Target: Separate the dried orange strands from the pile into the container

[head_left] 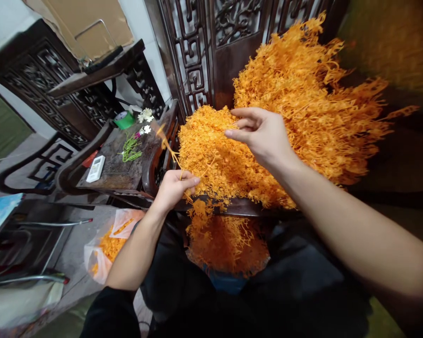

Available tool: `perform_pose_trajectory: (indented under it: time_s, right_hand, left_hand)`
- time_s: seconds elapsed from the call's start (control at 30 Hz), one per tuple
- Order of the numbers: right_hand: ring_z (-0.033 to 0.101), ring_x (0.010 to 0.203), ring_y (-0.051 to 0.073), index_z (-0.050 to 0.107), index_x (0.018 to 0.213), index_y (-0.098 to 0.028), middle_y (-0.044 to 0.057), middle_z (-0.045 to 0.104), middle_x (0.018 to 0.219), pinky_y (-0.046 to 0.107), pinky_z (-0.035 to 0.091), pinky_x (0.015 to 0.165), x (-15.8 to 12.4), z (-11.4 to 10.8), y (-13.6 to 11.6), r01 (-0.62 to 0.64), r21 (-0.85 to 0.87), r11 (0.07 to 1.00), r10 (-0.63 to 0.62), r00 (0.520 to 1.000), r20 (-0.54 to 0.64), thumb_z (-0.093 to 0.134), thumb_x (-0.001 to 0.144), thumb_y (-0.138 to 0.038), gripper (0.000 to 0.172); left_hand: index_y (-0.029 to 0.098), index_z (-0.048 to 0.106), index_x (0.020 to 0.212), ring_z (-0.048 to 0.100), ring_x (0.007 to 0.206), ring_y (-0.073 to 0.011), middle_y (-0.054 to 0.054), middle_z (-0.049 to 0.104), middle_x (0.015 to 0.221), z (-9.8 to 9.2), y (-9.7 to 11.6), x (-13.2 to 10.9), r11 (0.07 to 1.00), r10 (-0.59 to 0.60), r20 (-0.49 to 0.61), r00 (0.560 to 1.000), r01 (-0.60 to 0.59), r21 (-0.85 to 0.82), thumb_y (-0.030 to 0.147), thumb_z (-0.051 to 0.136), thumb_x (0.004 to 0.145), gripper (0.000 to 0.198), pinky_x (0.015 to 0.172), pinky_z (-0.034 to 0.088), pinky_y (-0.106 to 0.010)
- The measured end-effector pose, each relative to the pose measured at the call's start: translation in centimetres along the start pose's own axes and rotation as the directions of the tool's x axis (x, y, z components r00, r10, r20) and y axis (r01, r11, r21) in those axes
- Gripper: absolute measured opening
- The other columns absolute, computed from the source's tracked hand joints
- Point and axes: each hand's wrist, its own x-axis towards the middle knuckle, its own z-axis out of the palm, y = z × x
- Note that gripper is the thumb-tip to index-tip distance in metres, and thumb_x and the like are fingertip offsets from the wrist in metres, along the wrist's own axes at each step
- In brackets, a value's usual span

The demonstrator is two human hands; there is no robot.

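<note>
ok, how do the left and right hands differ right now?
Left hand pinches a branching orange sprig; right hand has thumb and forefinger apart.
Left hand is at the left edge of the orange heap; right hand is over its middle, contact unclear.
Both are bare.

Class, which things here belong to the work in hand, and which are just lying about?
In the work:
left hand, holding an orange sprig
right hand, over the orange heap
plastic bag of orange pieces, probably

Apparently lying about:
white remote control
green tape roll
white flowers
green stems
</note>
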Motion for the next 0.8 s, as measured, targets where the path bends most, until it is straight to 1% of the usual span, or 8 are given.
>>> perform_pose_trajectory:
  time_s: [0.23,0.33,0.4,0.47,0.57,0.63,0.73,0.8]
  right_hand:
    - [0.071,0.080,0.020,0.077,0.080,-0.021,0.005,0.076,0.082,0.040,0.063,0.081,-0.5,-1.0,0.1,-0.090,-0.065,0.994,0.102,0.974,0.203,0.098,0.056,-0.039,0.036]
    - [0.074,0.098,0.023,0.075,0.081,-0.022,0.009,0.078,0.112,0.041,0.064,0.086,-1.3,-0.1,0.1,-0.200,0.033,0.979,0.174,0.912,0.373,0.096,0.059,-0.037,0.034]
    - [0.076,0.096,0.024,0.074,0.079,-0.021,0.010,0.078,0.109,0.042,0.066,0.084,-1.2,0.4,0.5,-0.308,0.061,0.949,0.251,0.860,0.443,0.096,0.060,-0.034,0.032]
    - [0.076,0.087,0.024,0.074,0.079,-0.019,0.009,0.078,0.092,0.044,0.066,0.083,-0.2,0.1,1.1,-0.327,0.076,0.942,0.277,0.886,0.373,0.095,0.060,-0.026,0.029]
    - [0.075,0.078,0.022,0.074,0.077,-0.017,0.006,0.073,0.077,0.044,0.065,0.083,2.2,-1.9,2.0,-0.163,0.112,0.980,0.163,0.987,0.005,0.092,0.062,-0.016,0.024]
    - [0.075,0.077,0.022,0.075,0.082,-0.018,0.004,0.072,0.076,0.044,0.065,0.081,3.0,-3.2,2.1,-0.105,0.138,0.985,0.120,0.988,-0.099,0.091,0.063,-0.015,0.025]
    - [0.075,0.080,0.022,0.079,0.100,-0.019,0.007,0.078,0.095,0.043,0.067,0.080,1.7,-2.9,1.5,-0.178,0.146,0.973,0.160,0.979,0.128,0.093,0.058,-0.016,0.045]
    - [0.075,0.081,0.020,0.079,0.114,-0.020,0.010,0.078,0.116,0.041,0.068,0.081,-0.2,-1.4,1.0,-0.260,0.115,0.959,0.210,0.921,0.328,0.094,0.055,-0.015,0.061]
  left_hand:
    - [0.016,0.071,0.058,0.049,0.056,-0.0099,-0.002,0.065,0.056,-0.4,-0.4,-0.1,0.994,-0.007,-0.053,0.999,0.001,-0.112,0.037,0.083,0.077,0.031,0.060,0.036,-0.025]
    - [0.016,0.071,0.058,0.048,0.054,-0.0093,-0.002,0.065,0.056,-0.3,-0.2,-0.3,0.990,-0.026,-0.018,1.000,0.023,-0.136,0.036,0.082,0.078,0.031,0.059,0.035,-0.025]
    - [0.016,0.071,0.057,0.047,0.052,-0.0091,-0.002,0.064,0.055,-0.1,0.1,-0.4,0.988,-0.041,0.013,0.999,0.043,-0.146,0.037,0.082,0.076,0.031,0.056,0.033,-0.025]
    - [0.015,0.070,0.055,0.049,0.052,-0.0091,-0.002,0.063,0.053,-0.2,0.3,-0.6,0.985,-0.053,0.024,0.998,0.057,-0.163,0.036,0.085,0.073,0.031,0.055,0.034,-0.025]
    - [0.014,0.067,0.053,0.044,0.044,-0.0067,-0.001,0.060,0.048,-0.6,0.5,-0.9,0.970,-0.124,-0.007,0.992,0.120,-0.209,0.035,0.087,0.067,0.033,0.047,0.028,-0.023]
    - [0.014,0.068,0.056,0.034,0.037,-0.0039,0.000,0.059,0.047,-1.1,0.5,-1.0,0.953,-0.183,-0.031,0.983,0.169,-0.252,0.036,0.087,0.067,0.031,0.041,0.018,-0.023]
    - [0.013,0.071,0.064,0.029,0.035,-0.0020,0.000,0.060,0.048,-1.6,0.4,-0.9,0.935,-0.195,-0.043,0.980,0.173,-0.309,0.036,0.088,0.066,0.029,0.039,0.011,-0.022]
    - [0.012,0.071,0.066,0.031,0.035,-0.0015,0.000,0.061,0.049,-1.6,0.5,-0.8,0.931,-0.180,-0.035,0.983,0.159,-0.330,0.035,0.088,0.067,0.029,0.038,0.012,-0.021]
